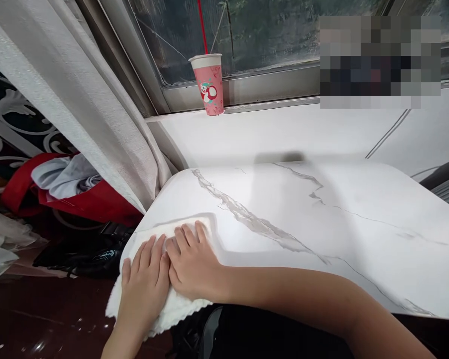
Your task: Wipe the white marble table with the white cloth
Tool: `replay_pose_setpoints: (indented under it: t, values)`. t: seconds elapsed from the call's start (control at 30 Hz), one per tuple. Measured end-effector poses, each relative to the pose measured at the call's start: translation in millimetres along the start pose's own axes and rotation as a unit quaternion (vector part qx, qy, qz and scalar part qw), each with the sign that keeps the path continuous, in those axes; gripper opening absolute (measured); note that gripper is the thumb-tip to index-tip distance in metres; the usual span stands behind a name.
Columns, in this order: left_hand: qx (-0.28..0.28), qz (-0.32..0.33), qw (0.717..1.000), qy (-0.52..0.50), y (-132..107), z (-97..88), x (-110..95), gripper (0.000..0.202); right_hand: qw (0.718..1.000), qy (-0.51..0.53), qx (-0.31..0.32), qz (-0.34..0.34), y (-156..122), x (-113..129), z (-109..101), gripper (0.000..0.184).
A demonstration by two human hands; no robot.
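Observation:
A white cloth (187, 304) lies spread at the left end of the white marble-patterned table (247, 194), its near edge hanging past the tabletop. My left hand (145, 274) rests flat on it with fingers stretched out. Close beside, my right hand (192, 264) presses on the same cloth, fingers spread and pointing away from me. The two hands touch or nearly touch at the thumb side. Neither one grips the cloth; both lie on top of it. The right forearm crosses over the table's front edge.
A pink paper cup (211, 89) with a red straw stands on the window sill (269, 104) behind the table. Left of the table hang a pale curtain (108, 89) and a red bag (90, 202) holding light clothing. A blurred-out patch covers the upper right.

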State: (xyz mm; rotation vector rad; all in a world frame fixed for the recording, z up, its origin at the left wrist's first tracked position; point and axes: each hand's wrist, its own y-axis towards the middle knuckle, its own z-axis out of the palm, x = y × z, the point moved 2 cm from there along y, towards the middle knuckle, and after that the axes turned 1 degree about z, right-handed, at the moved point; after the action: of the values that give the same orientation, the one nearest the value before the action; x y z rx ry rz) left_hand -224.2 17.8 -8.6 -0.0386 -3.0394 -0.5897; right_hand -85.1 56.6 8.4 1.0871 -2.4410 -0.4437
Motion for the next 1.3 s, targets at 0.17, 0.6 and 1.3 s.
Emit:
replay_pose_setpoints:
  t: [0.17, 0.6, 1.3]
  values:
    - [0.030, -0.029, 0.999, -0.003, 8, 4.6, -7, 0.053, 1.000, 0.025, 0.006, 0.000, -1, -13, -2, 0.049]
    - [0.055, 0.025, 0.996, -0.071, 160, 47.6, -60, 0.049, 0.998, 0.034, 0.002, 0.054, 57, -157, -2, 0.035]
    - [0.068, 0.109, 0.978, -0.162, 303, 100.5, -103, 0.051, 0.975, 0.016, -0.067, 0.213, 100, -278, -11, 0.028]
